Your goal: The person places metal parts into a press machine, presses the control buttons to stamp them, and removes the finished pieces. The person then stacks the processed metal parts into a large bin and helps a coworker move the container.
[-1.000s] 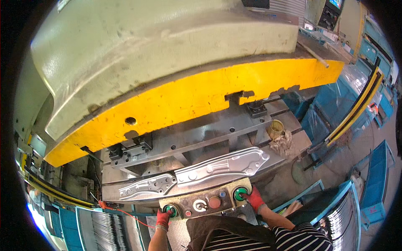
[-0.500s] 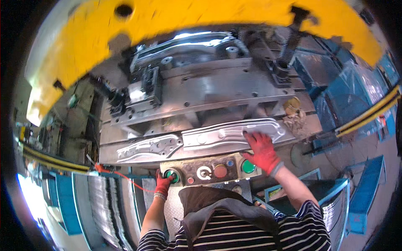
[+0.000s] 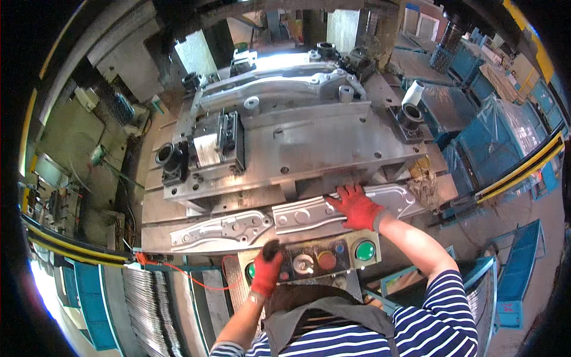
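Fingers of the right hand (image 3: 358, 206), in a red work glove, lay spread and flat on the long pressed sheet-metal panel with stamped holes (image 3: 285, 219), near its right-hand third; the palm pressed down rather than clamped, and the thumb pointed left along the panel. Whether any fingertip hooked the far edge could not be told.

Left hand (image 3: 266, 271), gloved red with dark fingertips, rested on the left end of the grey push-button control box (image 3: 315, 262). Its fingers were bunched together over a green button, only a sliver of which showed; whether the button was pressed could not be made out.

Control box: carried a white-ringed dial, a red button and a large green button (image 3: 364, 250) at its right end, all uncovered.

Panel: lay lengthwise across the front edge of the grey steel lower die block (image 3: 309, 143), just behind the control box, its left end free and its right end beside a crumpled brownish rag (image 3: 423, 184).

Die block: bore dark guide bushings at its corners; the upper press parts were cut off by the frame top.

Stack of ribbed bright metal sheets (image 3: 148, 303): lower left, partly hidden by the dark rim.
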{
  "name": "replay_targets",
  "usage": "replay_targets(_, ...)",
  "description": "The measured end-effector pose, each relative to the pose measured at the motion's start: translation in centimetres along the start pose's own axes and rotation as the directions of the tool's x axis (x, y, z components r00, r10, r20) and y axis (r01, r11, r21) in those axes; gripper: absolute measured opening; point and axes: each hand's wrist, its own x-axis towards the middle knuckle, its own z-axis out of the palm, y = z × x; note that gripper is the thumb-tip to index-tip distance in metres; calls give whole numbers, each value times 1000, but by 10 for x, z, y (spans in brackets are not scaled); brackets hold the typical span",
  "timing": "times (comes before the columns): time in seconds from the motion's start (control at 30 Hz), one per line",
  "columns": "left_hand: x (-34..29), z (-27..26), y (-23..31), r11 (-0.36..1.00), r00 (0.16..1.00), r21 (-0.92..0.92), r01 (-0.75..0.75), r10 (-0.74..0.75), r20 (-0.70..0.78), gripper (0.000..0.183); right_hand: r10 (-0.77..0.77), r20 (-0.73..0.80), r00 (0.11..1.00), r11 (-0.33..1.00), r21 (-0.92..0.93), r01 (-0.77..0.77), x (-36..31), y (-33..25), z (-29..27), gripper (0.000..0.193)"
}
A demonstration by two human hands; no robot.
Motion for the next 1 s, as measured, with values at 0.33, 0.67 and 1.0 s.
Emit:
replay_targets(0.33,76,38,7,889,906,-251,383,-414,-86,29,-50,-169,984,999,-11,49,-2,7,11,84)
replay_targets(0.67,51,73,164,836,993,-539,-103,114,-13,18,12,-545,838,990,124,66,-45,24,-66,74)
replay_targets(1.0,37,196,259,857,669,-246,-452,508,542,122,302,60,951,-588,797,136,-12,151,-141,35)
